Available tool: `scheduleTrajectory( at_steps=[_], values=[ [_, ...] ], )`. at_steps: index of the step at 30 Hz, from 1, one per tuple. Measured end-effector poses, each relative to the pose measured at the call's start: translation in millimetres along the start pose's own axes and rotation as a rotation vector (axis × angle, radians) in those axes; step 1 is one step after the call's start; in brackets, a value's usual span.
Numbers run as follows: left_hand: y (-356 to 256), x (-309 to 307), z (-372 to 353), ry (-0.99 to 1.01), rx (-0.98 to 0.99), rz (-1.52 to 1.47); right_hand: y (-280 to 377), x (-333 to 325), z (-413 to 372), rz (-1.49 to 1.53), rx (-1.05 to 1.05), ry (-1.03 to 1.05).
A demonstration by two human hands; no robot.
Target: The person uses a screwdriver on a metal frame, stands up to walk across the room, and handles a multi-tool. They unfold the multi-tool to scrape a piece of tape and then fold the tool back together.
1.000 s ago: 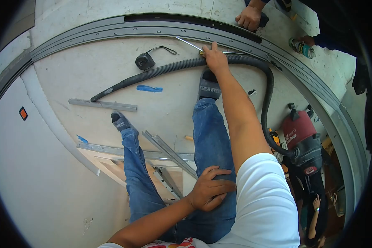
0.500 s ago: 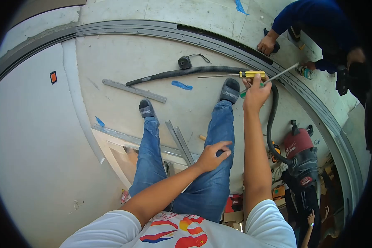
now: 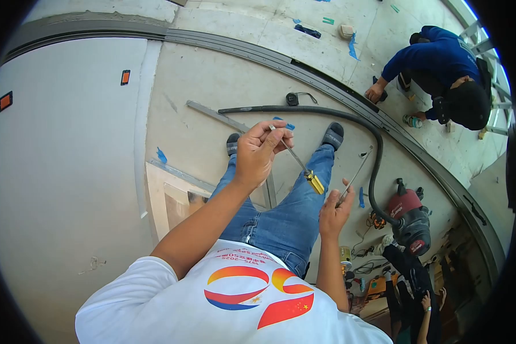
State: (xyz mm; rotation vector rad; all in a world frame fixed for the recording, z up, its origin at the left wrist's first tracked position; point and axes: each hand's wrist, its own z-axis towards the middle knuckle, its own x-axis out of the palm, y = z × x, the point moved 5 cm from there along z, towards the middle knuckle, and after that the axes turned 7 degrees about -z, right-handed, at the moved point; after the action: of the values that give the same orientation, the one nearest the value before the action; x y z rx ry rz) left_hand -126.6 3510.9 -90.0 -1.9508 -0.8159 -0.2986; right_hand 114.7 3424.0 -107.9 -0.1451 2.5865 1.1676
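Note:
My left hand [image 3: 257, 157] is raised over my lap, its fingers closed on the metal shaft of a screwdriver [image 3: 314, 182]. That screwdriver's yellow handle hangs down to the right, clear of my right hand. Lower on the right, my right hand [image 3: 334, 217] holds a second, long-shafted screwdriver [image 3: 361, 166]. Its thin shaft points up and right, while its handle is hidden in the palm.
A black vacuum hose [image 3: 327, 110] curves across the floor to a red and black shop vacuum [image 3: 407, 209]. Beyond it runs a metal floor track [image 3: 258, 56]. A tape measure [image 3: 292, 99] and metal strip [image 3: 215, 116] lie ahead. A co-worker [image 3: 441, 63] crouches at upper right.
Earlier both tools were in my right hand. The yellow-handled screwdriver is now in my left hand, which rose from my thigh. My right hand came down and closer, keeping the long-shafted one.

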Motion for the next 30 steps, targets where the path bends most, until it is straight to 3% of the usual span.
scheduleTrajectory(
  at_steps=[2,5,9,14,17,20,23,30],
  values=[
    [-41,8,-16,0.055,0.024,-0.078,30,-17,-25,-0.271,-0.361,0.049],
    [-85,24,-56,0.118,0.002,-0.229,123,-2,-80,-0.433,-0.571,0.206],
    [-120,28,-102,0.194,-0.004,-0.361,166,34,-142,-0.425,-0.680,0.239],
    [-159,-1,-136,0.303,-0.068,-0.500,167,78,-200,-0.425,-0.761,0.162],
    [-178,-18,-153,0.335,-0.118,-0.495,163,99,-232,-0.390,-0.642,0.165],
    [-186,-26,-170,0.345,-0.159,-0.483,156,108,-261,-0.190,-0.347,0.374],
    [-191,-17,-185,0.418,-0.177,-0.455,151,104,-285,0.021,-0.238,0.457],
    [-150,55,-214,0.604,-0.340,-0.483,131,44,-299,0.193,-0.266,0.336]
  ],
)
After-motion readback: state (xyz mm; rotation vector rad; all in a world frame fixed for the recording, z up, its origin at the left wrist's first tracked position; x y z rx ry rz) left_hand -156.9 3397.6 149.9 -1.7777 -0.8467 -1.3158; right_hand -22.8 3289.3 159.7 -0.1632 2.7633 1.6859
